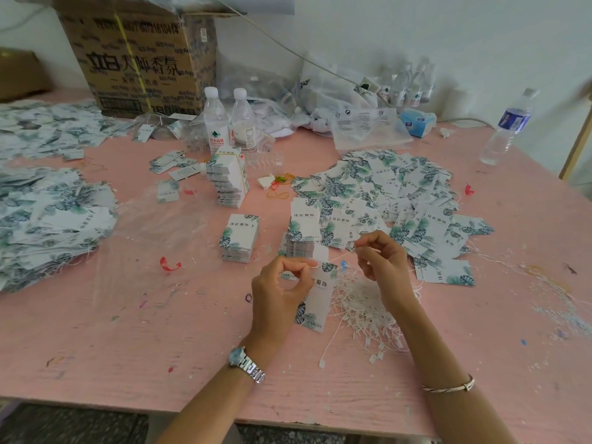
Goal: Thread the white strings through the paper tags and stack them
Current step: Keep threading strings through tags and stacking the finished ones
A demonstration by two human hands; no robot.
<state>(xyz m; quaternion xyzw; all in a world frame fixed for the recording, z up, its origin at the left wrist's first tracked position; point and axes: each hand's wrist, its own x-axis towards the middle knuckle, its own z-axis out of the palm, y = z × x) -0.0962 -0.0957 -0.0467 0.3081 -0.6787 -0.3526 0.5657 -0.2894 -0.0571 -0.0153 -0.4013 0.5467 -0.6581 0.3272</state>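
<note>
Both hands work above the near middle of the pink table. The left hand has curled fingers, with thumb and forefinger pinching the top edge of one paper tag, which hangs down just off the surface. The right hand is also curled and pinches a white string that runs taut to the tag's top corner.

A tangled string pile lies directly under the right forearm, touching the held tag's right edge. Two squared tag stacks stand just beyond the hands: the short stack to the left and a second stack beside it. A taller banded stack stands farther back. A loose heap of tags spreads across the right far side, and a second heap reaches the left edge.

Bare table lies to the near left of the hands, out to the near edge. A cardboard box and water bottles line the far side.
</note>
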